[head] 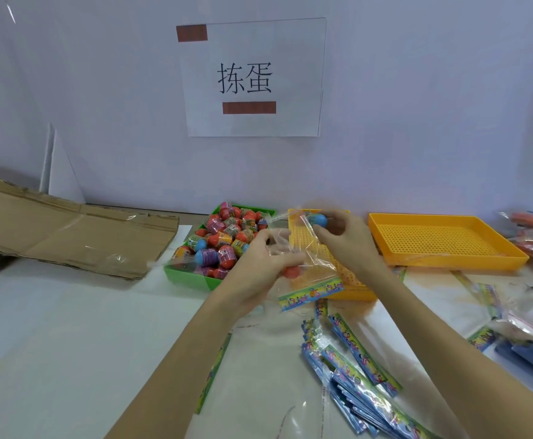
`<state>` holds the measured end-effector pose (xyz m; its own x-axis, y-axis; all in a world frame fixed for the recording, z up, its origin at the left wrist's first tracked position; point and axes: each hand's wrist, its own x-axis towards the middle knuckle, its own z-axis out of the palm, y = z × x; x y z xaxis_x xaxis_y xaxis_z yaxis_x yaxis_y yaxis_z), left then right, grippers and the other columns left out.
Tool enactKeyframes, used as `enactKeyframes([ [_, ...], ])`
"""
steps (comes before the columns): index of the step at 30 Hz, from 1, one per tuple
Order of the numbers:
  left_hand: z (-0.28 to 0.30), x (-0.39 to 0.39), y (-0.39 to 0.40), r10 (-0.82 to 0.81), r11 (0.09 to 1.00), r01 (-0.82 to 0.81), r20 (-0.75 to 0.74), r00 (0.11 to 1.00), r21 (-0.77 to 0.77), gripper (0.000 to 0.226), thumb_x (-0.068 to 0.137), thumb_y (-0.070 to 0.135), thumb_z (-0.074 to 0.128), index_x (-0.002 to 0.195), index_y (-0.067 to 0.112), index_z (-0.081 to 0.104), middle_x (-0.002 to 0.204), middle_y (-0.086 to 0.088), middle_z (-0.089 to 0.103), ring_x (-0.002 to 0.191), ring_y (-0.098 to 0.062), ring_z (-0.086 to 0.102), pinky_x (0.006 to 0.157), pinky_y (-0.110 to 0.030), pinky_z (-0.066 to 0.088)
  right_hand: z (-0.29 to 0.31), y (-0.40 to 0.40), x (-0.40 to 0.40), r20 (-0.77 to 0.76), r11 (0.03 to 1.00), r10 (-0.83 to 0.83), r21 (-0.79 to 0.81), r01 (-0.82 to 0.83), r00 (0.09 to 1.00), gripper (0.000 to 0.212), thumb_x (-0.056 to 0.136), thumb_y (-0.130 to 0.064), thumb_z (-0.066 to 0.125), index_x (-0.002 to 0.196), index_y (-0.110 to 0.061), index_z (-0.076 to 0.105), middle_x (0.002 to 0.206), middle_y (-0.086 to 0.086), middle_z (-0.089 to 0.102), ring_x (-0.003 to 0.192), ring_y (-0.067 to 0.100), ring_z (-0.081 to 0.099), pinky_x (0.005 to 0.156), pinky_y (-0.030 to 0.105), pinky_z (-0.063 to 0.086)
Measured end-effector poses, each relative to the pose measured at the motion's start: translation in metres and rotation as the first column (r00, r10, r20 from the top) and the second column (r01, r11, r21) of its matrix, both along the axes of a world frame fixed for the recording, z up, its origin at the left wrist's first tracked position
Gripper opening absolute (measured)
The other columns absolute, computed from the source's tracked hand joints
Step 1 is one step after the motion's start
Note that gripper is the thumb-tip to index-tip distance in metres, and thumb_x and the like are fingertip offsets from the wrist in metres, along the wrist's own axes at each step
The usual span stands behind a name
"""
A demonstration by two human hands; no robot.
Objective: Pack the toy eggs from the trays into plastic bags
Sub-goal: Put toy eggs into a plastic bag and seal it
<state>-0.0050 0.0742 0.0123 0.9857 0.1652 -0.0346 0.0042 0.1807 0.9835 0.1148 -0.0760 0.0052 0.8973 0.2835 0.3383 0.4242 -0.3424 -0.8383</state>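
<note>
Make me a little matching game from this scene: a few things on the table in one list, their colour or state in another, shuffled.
Things:
1. left tray
2. far right tray
3. egg in the right hand
4. cardboard

States:
A. empty, orange
B. flattened, brown
C. green, full of eggs
D. blue-topped, at the mouth of the bag

Pairs: 1-C, 2-A, 3-D, 4-B

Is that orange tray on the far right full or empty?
Empty: the orange tray shows only its bare perforated floor, while the green tray is heaped with toy eggs.
</note>
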Motion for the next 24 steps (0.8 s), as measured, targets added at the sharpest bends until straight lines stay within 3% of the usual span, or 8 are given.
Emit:
enactKeyframes([
  [2,-0.005,0.001,0.001,0.013,0.997,-0.013,0.013,1.0,0.075,0.054,0.087,0.003,0.082,0.133,0.011,0.054,0.107,-0.02,0.071,0.087,-0.027,0.071,0.081,-0.035,0.058,0.0,-0.009,-0.009,-0.121,0.977,0.076,0.209,-0.049,0.99,0.022,0.099,-0.02,0.068,0.121,-0.014,0.069,0.097,0.005,0.076,0.092,0.02,0.073,0.076,0.032,0.06],
  [6,-0.011,0.004,0.003,0.029,0.993,-0.032,0.023,0.999,0.115,0.056,0.081,0.014,0.089,0.129,0.017,0.06,0.112,-0.016,0.075,0.086,-0.024,0.076,0.078,-0.03,0.06,0.0,-0.018,-0.023,-0.167,0.934,0.126,0.351,-0.06,0.978,0.025,0.099,-0.039,0.065,0.114,-0.021,0.072,0.071,-0.007,0.065,0.068,0.008,0.058,0.064,0.026,0.049],
  [10,-0.013,0.007,0.006,0.067,0.984,-0.071,0.035,0.997,0.164,0.053,0.079,0.02,0.092,0.123,0.018,0.063,0.112,-0.006,0.076,0.087,-0.025,0.076,0.081,-0.034,0.063,0.009,-0.019,-0.033,-0.127,0.887,0.169,0.451,-0.095,0.977,0.02,0.099,-0.034,0.065,0.115,-0.024,0.073,0.102,-0.002,0.078,0.094,0.011,0.074,0.072,0.024,0.059],
  [12,-0.015,0.007,0.008,0.047,0.984,-0.052,0.036,0.998,0.168,0.054,0.079,0.022,0.092,0.123,0.017,0.061,0.109,0.001,0.078,0.089,-0.026,0.075,0.083,-0.036,0.063,0.015,-0.02,-0.039,-0.066,0.879,0.166,0.462,-0.118,0.984,0.025,0.102,-0.029,0.063,0.124,-0.021,0.07,0.102,0.003,0.078,0.093,0.013,0.073,0.073,0.026,0.059],
  [15,-0.015,0.005,0.007,0.032,0.969,-0.037,0.028,0.999,0.244,0.064,0.075,0.031,0.094,0.128,0.027,0.058,0.109,0.006,0.078,0.098,-0.014,0.074,0.078,-0.026,0.058,0.022,-0.021,-0.045,0.094,0.904,0.09,0.41,-0.121,0.991,0.03,0.103,-0.032,0.061,0.127,-0.014,0.061,0.084,0.015,0.068,0.072,0.018,0.061,0.064,0.032,0.05],
  [17,-0.014,0.005,0.006,0.042,0.956,-0.05,0.032,0.999,0.29,0.063,0.071,0.037,0.096,0.123,0.032,0.061,0.113,0.009,0.077,0.107,-0.008,0.072,0.086,-0.029,0.058,0.026,-0.021,-0.05,0.239,0.935,0.039,0.333,-0.119,0.97,0.026,0.102,-0.032,0.064,0.119,-0.014,0.059,0.077,0.011,0.062,0.068,0.021,0.058,0.061,0.03,0.046],
  [21,-0.013,0.003,0.003,0.013,0.94,-0.049,0.108,0.994,0.338,0.045,0.075,0.038,0.094,0.112,0.028,0.07,0.111,0.007,0.076,0.102,-0.009,0.071,0.091,-0.032,0.059,0.029,-0.021,-0.052,0.516,0.999,-0.032,0.045,0.01,0.856,0.022,0.101,-0.026,0.065,0.122,-0.021,0.072,0.099,0.003,0.059,0.083,0.016,0.06,0.069,0.022,0.051],
  [24,-0.01,0.0,0.002,-0.014,0.923,-0.054,0.172,0.985,0.381,0.039,0.08,0.035,0.09,0.114,0.033,0.072,0.101,0.016,0.076,0.088,-0.004,0.069,0.08,-0.021,0.058,0.027,-0.025,-0.048,0.547,0.998,-0.025,-0.034,0.052,0.837,0.031,0.1,-0.016,0.067,0.13,-0.02,0.069,0.111,0.005,0.055,0.086,0.014,0.062,0.074,0.023,0.054],
])
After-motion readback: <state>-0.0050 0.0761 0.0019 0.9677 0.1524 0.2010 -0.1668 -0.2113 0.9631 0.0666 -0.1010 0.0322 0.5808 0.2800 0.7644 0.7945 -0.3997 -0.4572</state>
